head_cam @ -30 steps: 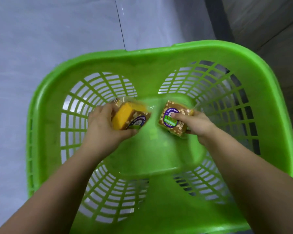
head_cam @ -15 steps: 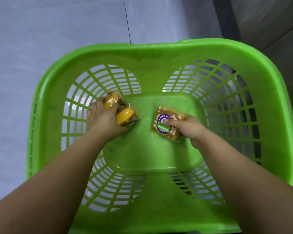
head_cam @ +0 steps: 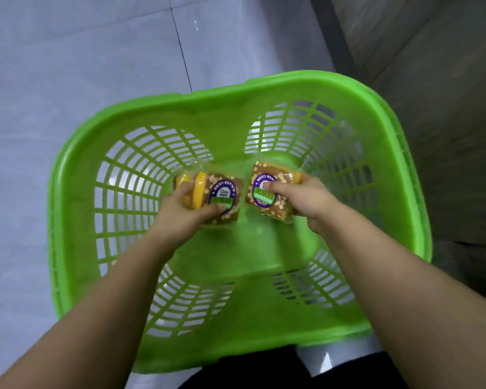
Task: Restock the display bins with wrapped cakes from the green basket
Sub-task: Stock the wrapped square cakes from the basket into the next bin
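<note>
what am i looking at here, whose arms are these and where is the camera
There is no machine here: these are a person's two bare arms. The single camera sits on the person's head and looks forward and down, so you see the scene as they do. Below is a green basket standing on a pale tiled floor. The left hand holds wrapped cakes, seemingly two stacked. The right hand holds one wrapped cake with an oat-flecked top and a round purple label. Each grip is closed round its load, over the basket's bottom. No display bins are in view.
</note>
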Action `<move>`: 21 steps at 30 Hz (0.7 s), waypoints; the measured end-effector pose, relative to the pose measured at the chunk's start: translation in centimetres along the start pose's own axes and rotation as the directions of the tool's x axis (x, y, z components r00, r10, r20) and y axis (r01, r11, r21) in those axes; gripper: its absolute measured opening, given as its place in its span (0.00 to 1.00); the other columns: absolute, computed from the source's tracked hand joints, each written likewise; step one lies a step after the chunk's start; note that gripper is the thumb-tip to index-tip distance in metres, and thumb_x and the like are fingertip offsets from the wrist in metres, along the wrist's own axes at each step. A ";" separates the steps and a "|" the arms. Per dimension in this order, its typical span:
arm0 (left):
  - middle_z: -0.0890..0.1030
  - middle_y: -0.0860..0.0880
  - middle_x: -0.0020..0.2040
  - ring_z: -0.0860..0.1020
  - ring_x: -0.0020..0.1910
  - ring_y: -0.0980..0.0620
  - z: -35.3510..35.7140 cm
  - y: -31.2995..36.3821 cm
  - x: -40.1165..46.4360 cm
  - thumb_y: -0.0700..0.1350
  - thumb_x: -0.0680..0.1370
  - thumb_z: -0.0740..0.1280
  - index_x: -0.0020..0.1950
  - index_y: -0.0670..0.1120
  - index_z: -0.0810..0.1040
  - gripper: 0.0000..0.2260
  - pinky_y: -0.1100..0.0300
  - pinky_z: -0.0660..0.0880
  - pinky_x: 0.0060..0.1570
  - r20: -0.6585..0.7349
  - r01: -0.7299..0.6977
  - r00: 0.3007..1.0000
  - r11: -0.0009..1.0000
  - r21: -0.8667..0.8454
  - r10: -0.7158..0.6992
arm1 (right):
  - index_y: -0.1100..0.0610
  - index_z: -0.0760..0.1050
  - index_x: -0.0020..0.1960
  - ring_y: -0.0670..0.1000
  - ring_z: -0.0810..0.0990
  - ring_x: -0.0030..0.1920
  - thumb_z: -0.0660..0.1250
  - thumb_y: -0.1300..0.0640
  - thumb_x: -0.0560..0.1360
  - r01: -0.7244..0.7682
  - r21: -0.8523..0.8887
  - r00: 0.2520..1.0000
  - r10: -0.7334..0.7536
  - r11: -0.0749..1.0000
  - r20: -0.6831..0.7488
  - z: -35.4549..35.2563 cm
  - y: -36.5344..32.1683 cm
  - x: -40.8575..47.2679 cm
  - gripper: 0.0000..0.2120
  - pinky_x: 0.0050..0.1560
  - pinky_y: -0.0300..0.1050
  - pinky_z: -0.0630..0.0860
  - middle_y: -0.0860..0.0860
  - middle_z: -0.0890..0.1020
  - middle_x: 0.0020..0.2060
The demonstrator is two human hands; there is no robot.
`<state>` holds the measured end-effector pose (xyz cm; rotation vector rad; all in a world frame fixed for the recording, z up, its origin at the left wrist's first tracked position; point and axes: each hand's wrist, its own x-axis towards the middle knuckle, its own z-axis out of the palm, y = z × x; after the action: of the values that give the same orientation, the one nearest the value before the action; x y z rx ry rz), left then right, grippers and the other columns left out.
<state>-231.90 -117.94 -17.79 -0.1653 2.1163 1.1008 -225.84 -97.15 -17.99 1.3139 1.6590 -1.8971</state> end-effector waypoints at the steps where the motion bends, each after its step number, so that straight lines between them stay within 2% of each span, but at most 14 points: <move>1: 0.84 0.51 0.49 0.82 0.47 0.54 -0.1 0.8 -1.7 0.49 0.64 0.77 0.56 0.53 0.76 0.23 0.54 0.77 0.52 0.016 -0.019 1.000 0.992 -0.122 0.021 | 0.56 0.79 0.48 0.46 0.82 0.31 0.75 0.59 0.66 0.004 0.046 1.000 -0.004 0.999 0.002 -0.3 -0.8 -1.7 0.12 0.26 0.33 0.74 0.51 0.84 0.40; 3: 0.85 0.55 0.47 0.82 0.46 0.57 -0.4 3.3 -5.7 0.47 0.65 0.76 0.56 0.53 0.76 0.21 0.58 0.75 0.51 0.007 -0.056 0.998 0.954 -0.294 0.061 | 0.53 0.79 0.46 0.45 0.82 0.32 0.73 0.59 0.68 0.016 0.148 1.000 -0.017 0.989 0.005 -1.1 -2.7 -6.0 0.08 0.28 0.33 0.74 0.50 0.84 0.39; 7: 0.82 0.47 0.57 0.78 0.58 0.44 -2.7 11.3 -15.4 0.50 0.66 0.72 0.61 0.53 0.74 0.24 0.47 0.72 0.61 0.004 -0.110 0.992 0.860 -0.499 0.130 | 0.54 0.79 0.50 0.47 0.84 0.40 0.70 0.59 0.71 0.103 0.296 0.995 -0.097 0.950 -0.035 -3.7 -8.0 -17.8 0.08 0.37 0.38 0.79 0.51 0.85 0.45; 10: 0.79 0.45 0.61 0.77 0.61 0.42 -5.1 18.4 -24.0 0.53 0.67 0.70 0.67 0.50 0.70 0.28 0.43 0.68 0.65 0.073 -0.147 0.976 0.861 -0.487 0.207 | 0.56 0.76 0.58 0.48 0.84 0.45 0.70 0.60 0.71 0.193 0.359 0.980 -0.166 0.913 -0.106 -6.5 -13.0 -28.8 0.15 0.39 0.40 0.81 0.53 0.85 0.49; 12: 0.79 0.43 0.62 0.76 0.61 0.41 -6.7 23.1 -29.7 0.55 0.67 0.70 0.67 0.49 0.70 0.30 0.42 0.67 0.65 0.123 -0.175 0.958 0.871 -0.460 0.258 | 0.56 0.73 0.59 0.49 0.84 0.46 0.71 0.60 0.70 0.280 0.339 0.955 -0.225 0.898 -0.192 -8.8 -16.2 -36.4 0.18 0.40 0.40 0.80 0.53 0.84 0.49; 14: 0.79 0.45 0.61 0.76 0.62 0.43 -7.6 27.5 -35.2 0.56 0.67 0.70 0.66 0.51 0.72 0.28 0.42 0.67 0.65 0.167 -0.197 0.940 0.875 -0.441 0.296 | 0.56 0.72 0.59 0.50 0.83 0.49 0.73 0.60 0.69 0.366 0.288 0.918 -0.294 0.885 -0.265 -11.2 -18.9 -43.9 0.20 0.46 0.44 0.80 0.53 0.84 0.50; 18: 0.83 0.51 0.54 0.80 0.56 0.50 -7.2 34.8 -44.8 0.59 0.63 0.71 0.53 0.60 0.79 0.19 0.51 0.72 0.57 0.251 -0.222 0.900 0.871 -0.438 0.356 | 0.55 0.72 0.58 0.46 0.82 0.48 0.74 0.54 0.68 0.510 0.167 0.816 -0.414 0.844 -0.403 -16.2 -22.4 -56.2 0.21 0.49 0.42 0.79 0.50 0.83 0.49; 21: 0.83 0.52 0.54 0.80 0.55 0.51 -5.3 38.7 -49.4 0.62 0.59 0.75 0.54 0.59 0.79 0.25 0.52 0.72 0.58 0.362 -0.196 0.853 0.874 -0.446 0.375 | 0.50 0.71 0.58 0.49 0.81 0.52 0.69 0.53 0.70 0.580 0.211 0.757 -0.425 0.787 -0.496 -19.8 -22.8 -62.0 0.18 0.54 0.48 0.77 0.51 0.82 0.53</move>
<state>-215.33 -108.01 42.11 0.2146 1.5242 1.5771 -200.52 -93.28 46.06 1.6286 2.1472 -2.4555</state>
